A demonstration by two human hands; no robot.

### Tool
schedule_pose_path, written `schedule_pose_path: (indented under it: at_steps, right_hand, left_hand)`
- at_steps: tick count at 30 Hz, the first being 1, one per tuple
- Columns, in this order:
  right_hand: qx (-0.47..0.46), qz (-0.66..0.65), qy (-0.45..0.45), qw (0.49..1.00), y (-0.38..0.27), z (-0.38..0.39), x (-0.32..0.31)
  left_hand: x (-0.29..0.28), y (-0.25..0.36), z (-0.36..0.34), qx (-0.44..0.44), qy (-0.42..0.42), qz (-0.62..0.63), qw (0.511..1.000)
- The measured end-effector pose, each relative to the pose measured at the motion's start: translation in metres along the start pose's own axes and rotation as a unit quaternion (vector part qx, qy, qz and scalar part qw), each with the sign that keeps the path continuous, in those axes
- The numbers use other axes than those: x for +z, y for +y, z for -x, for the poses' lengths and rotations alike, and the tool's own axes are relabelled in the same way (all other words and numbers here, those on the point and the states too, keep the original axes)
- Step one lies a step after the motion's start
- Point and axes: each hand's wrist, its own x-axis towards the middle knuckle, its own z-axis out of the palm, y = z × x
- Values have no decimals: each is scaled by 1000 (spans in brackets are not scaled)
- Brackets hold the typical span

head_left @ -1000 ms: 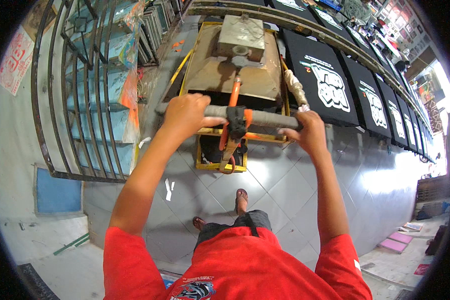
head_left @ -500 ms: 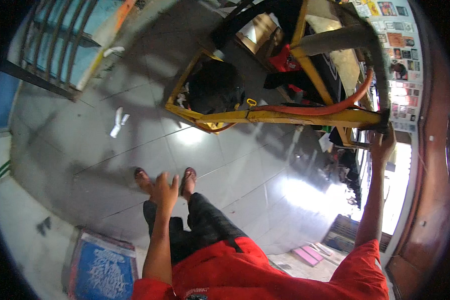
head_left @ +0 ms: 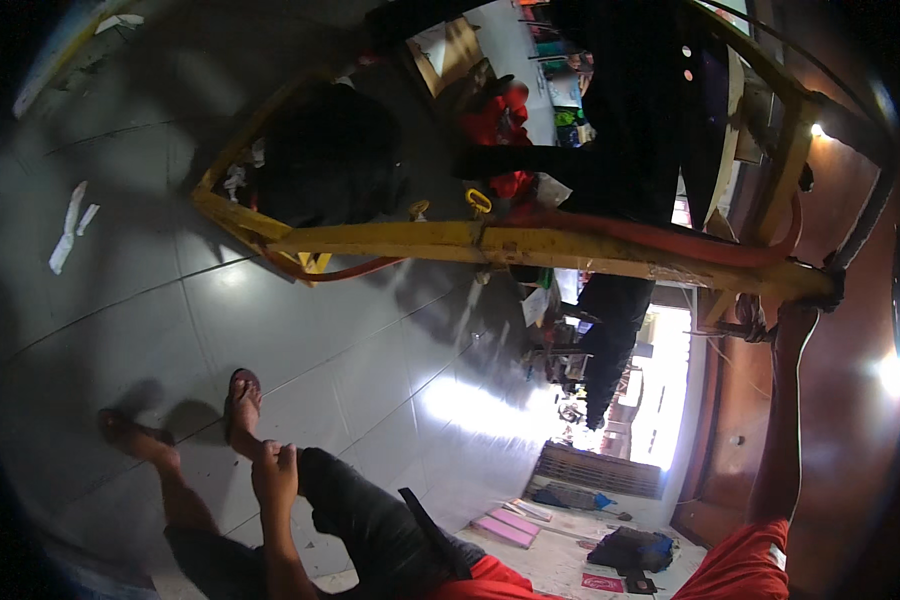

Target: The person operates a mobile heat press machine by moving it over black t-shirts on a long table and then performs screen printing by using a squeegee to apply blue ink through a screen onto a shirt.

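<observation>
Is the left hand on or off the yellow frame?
Off: the left hand hangs by the dark shorts, floor showing between it and the frame.

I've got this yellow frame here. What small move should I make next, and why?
I'd probably raise your left hand to the yellow frame to help steady it. Only your right hand is up at one end, its grip too unclear to judge, while the left hangs low, apart from the frame.

The left hand (head_left: 275,478) has room to move over the gray tiled floor (head_left: 300,330). Farther ahead, a long yellow bar (head_left: 390,240) and an orange hose (head_left: 610,232) block the way.
</observation>
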Motion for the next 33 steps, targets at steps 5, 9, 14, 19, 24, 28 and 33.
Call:
schedule_pose_path:
  at_steps: [5, 9, 14, 19, 24, 28, 33]
  right_hand:
    - [-3, 20, -7, 1000, -4, -1, -11]
    - [2, 23, -8, 1000, -1, 2, -16]
    - [8, 19, -11, 1000, 6, 9, -14]
    - [4, 22, -7, 1000, 13, 8, -17]
    - [13, 17, -2, 1000, 27, 22, -22]
    - [13, 9, -4, 1000, 29, 32, -22]
    - [4, -11, -10, 1000, 20, 41, -4]
  left_hand:
    - [-20, 29, 5, 4, 3, 10, 1000]
    - [-19, 26, 0, -4, -5, -7, 1000]
    - [-7, 14, 0, -6, -5, -26, 1000]
    - [7, -8, -8, -15, 3, -75, 997]
    - [11, -7, -10, 0, 13, -71, 997]
    - [10, -1, -7, 2, 0, -82, 997]
    - [15, -1, -10, 15, 11, -85, 996]
